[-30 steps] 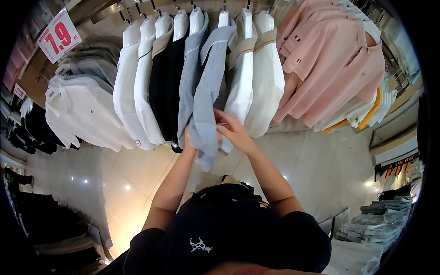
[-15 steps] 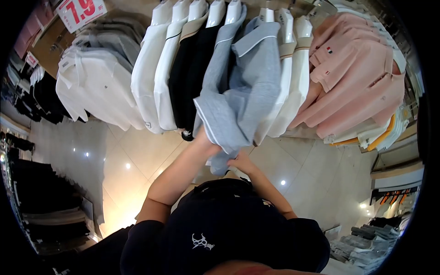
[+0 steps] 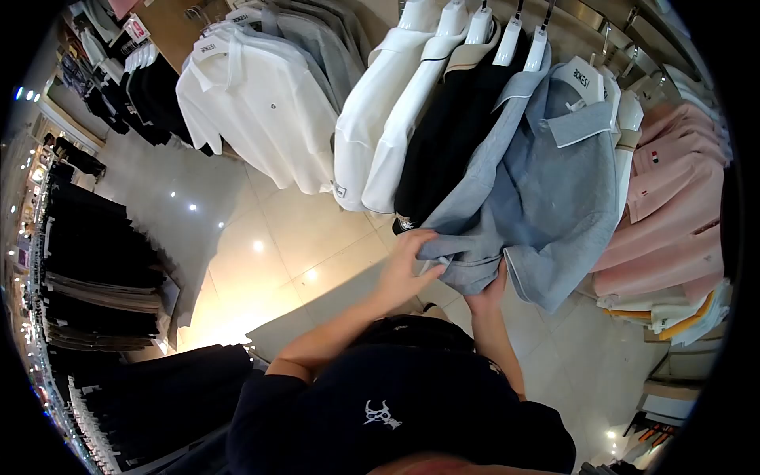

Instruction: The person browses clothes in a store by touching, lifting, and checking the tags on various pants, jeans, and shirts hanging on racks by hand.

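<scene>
A grey-blue polo shirt [image 3: 574, 190] with white-edged collar and sleeve hangs on a white hanger [image 3: 584, 79] at the right of the rack. My left hand [image 3: 408, 267] grips the bunched lower cloth, thumb and fingers apart around a fold. Close by, my right hand [image 3: 488, 291] has its fingers tucked under the same cloth beside the white-trimmed sleeve edge, partly hidden by it. The inside of the hem faces up between the hands. Directly left hang another grey-blue shirt [image 3: 479, 170] and black shirts [image 3: 439, 131].
White shirts [image 3: 380, 119] hang further left, with a white polo [image 3: 257, 103] facing outward beyond them. Pink shirts [image 3: 673, 198] hang at the right. Dark garments [image 3: 99, 245] fill a rack at the far left. Beneath is a shiny tiled floor [image 3: 237, 206].
The view has swung left, so the rack sits further right in it. The grey-blue shirt's lower part has been opened out, and my left hand has come out from behind its cloth.
</scene>
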`<state>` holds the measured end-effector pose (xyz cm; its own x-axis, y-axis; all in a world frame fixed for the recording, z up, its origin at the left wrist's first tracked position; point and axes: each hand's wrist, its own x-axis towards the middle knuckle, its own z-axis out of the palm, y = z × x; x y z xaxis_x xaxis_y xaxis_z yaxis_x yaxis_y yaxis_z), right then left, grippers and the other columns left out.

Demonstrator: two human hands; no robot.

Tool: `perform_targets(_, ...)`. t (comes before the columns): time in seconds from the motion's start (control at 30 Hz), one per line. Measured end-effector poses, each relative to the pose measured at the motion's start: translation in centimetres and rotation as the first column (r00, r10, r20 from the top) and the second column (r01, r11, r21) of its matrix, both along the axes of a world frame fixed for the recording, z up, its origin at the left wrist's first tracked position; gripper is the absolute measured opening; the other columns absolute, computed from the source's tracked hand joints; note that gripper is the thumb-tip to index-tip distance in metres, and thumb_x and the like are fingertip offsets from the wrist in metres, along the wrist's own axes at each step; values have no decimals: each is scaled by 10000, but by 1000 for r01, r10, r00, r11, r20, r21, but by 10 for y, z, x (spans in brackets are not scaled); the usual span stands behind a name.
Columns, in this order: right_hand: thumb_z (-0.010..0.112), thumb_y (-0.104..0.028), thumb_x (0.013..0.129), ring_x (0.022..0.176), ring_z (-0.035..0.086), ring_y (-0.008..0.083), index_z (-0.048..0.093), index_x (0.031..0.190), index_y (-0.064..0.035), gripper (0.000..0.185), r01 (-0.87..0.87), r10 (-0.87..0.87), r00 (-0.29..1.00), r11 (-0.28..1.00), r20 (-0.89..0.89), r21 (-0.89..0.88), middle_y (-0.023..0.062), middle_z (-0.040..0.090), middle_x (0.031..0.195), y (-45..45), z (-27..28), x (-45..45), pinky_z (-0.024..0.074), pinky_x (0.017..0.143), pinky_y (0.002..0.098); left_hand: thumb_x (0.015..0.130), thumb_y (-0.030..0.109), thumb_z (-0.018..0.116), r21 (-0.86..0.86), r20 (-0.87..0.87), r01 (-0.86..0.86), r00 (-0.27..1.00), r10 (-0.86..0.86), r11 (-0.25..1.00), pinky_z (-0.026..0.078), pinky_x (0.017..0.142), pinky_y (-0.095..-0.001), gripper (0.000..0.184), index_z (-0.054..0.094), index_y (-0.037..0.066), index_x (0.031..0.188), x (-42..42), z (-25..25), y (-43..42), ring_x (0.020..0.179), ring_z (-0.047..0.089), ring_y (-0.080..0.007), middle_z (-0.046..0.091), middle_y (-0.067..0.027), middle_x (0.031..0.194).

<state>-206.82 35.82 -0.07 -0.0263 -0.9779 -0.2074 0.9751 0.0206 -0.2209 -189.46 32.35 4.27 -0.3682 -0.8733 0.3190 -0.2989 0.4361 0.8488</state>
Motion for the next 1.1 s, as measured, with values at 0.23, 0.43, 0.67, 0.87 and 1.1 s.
perform_targets(0.23, 437, -490, 812, 1100, 437, 257, 392, 1202, -78, 570, -23, 27, 993, 999, 119, -37, 90, 465, 1192, -8, -7, -5, 325, 953, 408, 740, 102, 623, 459, -336, 277, 934, -124, 844, 348, 901, -313, 469, 432, 24, 1161, 4, -36, 8, 1055, 445, -165, 487, -77, 1103)
perform_targets(0.43, 498, -371, 828, 1031, 489, 258, 441, 1136, -46, 452, -57, 76, 975, 994, 211, -95, 103, 525, 1102, -2, 1, -5, 387, 895, 387, 797, 52, 561, 580, -551, 472, 828, -108, 664, 384, 868, -267, 376, 428, -34, 1138, -5, -30, 10, 973, 496, -152, 524, -103, 1009)
perform_targets(0.67, 450, -179, 842, 914, 553, 278, 508, 1034, -5, 266, -61, 40, 960, 996, 279, 66, 143, 579, 969, 10, -17, -12, 434, 825, 414, 818, 97, 546, 742, -378, 404, 911, -164, 534, 388, 834, -258, 390, 382, -3, 1158, -15, -61, 5, 944, 495, -145, 509, -100, 1024)
perform_targets(0.87, 366, -209, 837, 912, 555, 273, 519, 1023, 10, 325, 177, -33, 934, 907, -355, 381, 152, 569, 1002, 22, 22, -1, 447, 812, 388, 827, 36, 495, 552, -655, 595, 743, -137, 584, 378, 847, -252, 363, 372, 7, 1168, -27, -24, 17, 976, 487, -130, 516, -81, 1043)
perform_targets(1.1, 336, -258, 839, 931, 543, 292, 518, 1037, -2, 371, 317, -115, 676, 937, -727, 147, 158, 558, 1026, 35, 29, 12, 436, 832, 394, 829, 38, 509, 584, -618, 543, 779, -103, 604, 397, 817, -229, 298, 439, -16, 1114, -18, -16, 13, 913, 528, -109, 564, -66, 980)
